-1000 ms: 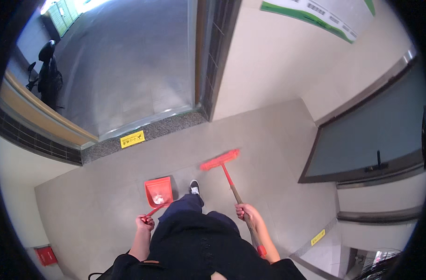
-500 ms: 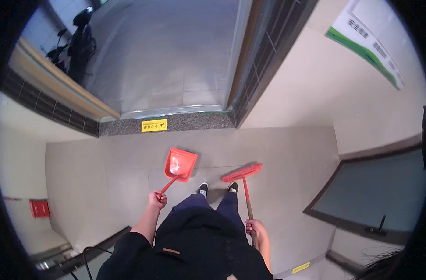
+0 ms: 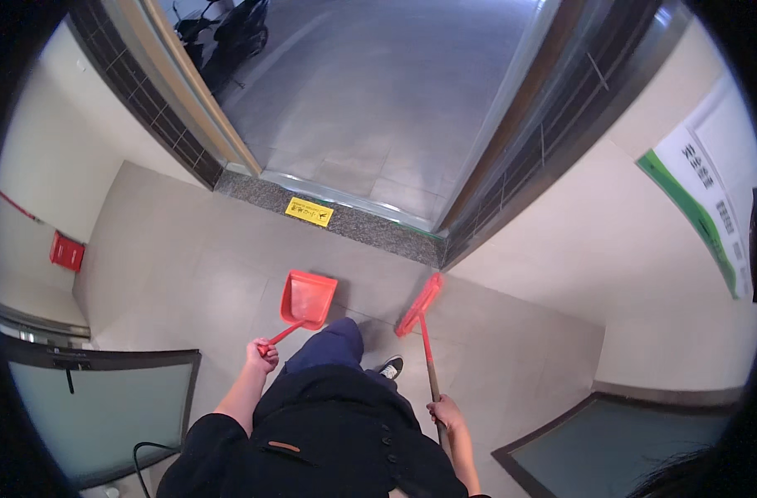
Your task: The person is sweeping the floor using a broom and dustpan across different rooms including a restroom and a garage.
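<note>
My left hand (image 3: 262,355) is closed round the handle of a red dustpan (image 3: 308,299), whose pan is held out in front of me to the left. On the other side, my right hand (image 3: 445,412) grips the long handle of a red broom (image 3: 420,309). Red shows on the lower part of that handle and brown higher up. The broom's bristle head is tilted, its far end pointing toward the doorway sill. Whether the bristles touch the floor I cannot tell. One dark shoe (image 3: 391,367) shows beside my trousers; the other is hidden.
Ahead, a speckled stone sill (image 3: 378,236) with a yellow sticker (image 3: 309,211) crosses an open doorway. Beyond it stands a dark scooter (image 3: 233,37). A red box (image 3: 66,251) is at the left wall. Framed glass doors lie lower left (image 3: 117,407) and lower right (image 3: 611,440).
My view has turned toward the right and moved nearer the sill. The broom head has swung from nearly level to steeply slanted. A leg has stepped forward; both tools stay held.
</note>
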Available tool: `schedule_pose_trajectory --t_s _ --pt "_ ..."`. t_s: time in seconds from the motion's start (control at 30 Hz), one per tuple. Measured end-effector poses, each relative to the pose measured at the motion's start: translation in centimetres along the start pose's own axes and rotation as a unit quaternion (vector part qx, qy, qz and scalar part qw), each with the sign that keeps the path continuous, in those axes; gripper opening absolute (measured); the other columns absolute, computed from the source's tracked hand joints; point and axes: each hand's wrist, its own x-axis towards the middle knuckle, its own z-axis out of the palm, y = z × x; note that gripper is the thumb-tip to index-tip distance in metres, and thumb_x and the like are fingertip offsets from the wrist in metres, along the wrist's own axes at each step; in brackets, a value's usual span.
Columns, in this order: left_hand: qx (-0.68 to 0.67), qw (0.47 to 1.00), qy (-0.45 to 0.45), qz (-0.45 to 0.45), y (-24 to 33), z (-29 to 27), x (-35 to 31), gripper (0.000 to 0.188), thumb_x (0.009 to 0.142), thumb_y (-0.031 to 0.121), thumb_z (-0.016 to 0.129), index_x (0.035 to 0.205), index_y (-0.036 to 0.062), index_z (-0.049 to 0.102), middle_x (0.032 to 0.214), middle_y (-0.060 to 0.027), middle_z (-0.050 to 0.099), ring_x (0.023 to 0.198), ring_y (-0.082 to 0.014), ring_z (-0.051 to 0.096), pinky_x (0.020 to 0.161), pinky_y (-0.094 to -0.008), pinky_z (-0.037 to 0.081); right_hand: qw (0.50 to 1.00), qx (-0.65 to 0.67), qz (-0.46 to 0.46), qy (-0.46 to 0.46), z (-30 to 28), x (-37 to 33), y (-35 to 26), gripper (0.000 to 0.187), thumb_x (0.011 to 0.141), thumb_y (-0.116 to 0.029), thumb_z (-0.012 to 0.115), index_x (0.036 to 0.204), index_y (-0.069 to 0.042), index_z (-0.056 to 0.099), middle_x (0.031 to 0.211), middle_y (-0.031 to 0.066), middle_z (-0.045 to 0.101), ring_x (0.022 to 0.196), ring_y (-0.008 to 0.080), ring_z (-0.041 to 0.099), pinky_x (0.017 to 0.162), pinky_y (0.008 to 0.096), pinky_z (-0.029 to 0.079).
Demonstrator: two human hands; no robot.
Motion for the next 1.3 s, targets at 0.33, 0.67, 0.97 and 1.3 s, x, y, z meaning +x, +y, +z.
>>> schedule_pose_trajectory --t_s 0.33,0.67,0.97,1.3 --pt "-0.109 0.988 0.109 0.032 3.2 3.6 4.5 0.011 0.059 0.013 0.045 0.056 0.0136 0.034 0.047 0.0011 0.033 0.035 -0.0085 0.028 0.031 -0.0187 0.02 0.995 -0.002 -0.07 -0.076 -2.0 8.0 -19.0 0.016 0.07 -0.008 0.054 0.078 -0.004 0.041 0.055 0.0023 0.045 0.04 0.011 0.044 0.036 0.025 0.036" --pt "-0.237 0.959 0.148 0.057 13.9 10.9 9.1 0.013 0.058 0.013 0.045 0.056 0.0133 0.033 0.047 0.0008 0.033 0.036 -0.0096 0.032 0.031 -0.0193 0.022 0.991 -0.061 -0.119 -0.01 -2.6 18.9 -39.3 0.013 0.068 -0.008 0.053 0.076 -0.006 0.043 0.05 0.0007 0.043 0.036 0.0101 0.043 0.034 0.0243 0.036" --pt "-0.292 0.945 0.103 0.106 17.6 20.4 11.8 0.01 0.056 0.012 0.044 0.054 0.0136 0.034 0.046 0.0001 0.032 0.037 -0.0116 0.032 0.032 -0.0194 0.022 0.987 -0.086 -0.112 0.075 -8.2 26.2 -54.4 0.01 0.067 -0.007 0.054 0.064 -0.005 0.044 0.049 0.0032 0.045 0.036 0.0137 0.044 0.035 0.027 0.036" --pt "-0.376 0.912 0.095 0.13 18.8 34.8 16.0 0.01 0.057 0.013 0.046 0.058 0.0129 0.036 0.049 -0.0003 0.034 0.038 -0.0112 0.033 0.033 -0.0196 0.024 0.887 -0.197 -0.391 -0.147 -19.0 46.0 -61.8 0.024 0.072 -0.018 0.05 0.052 -0.004 0.051 0.05 0.0059 0.052 0.044 0.0189 0.05 0.043 0.0328 0.039"
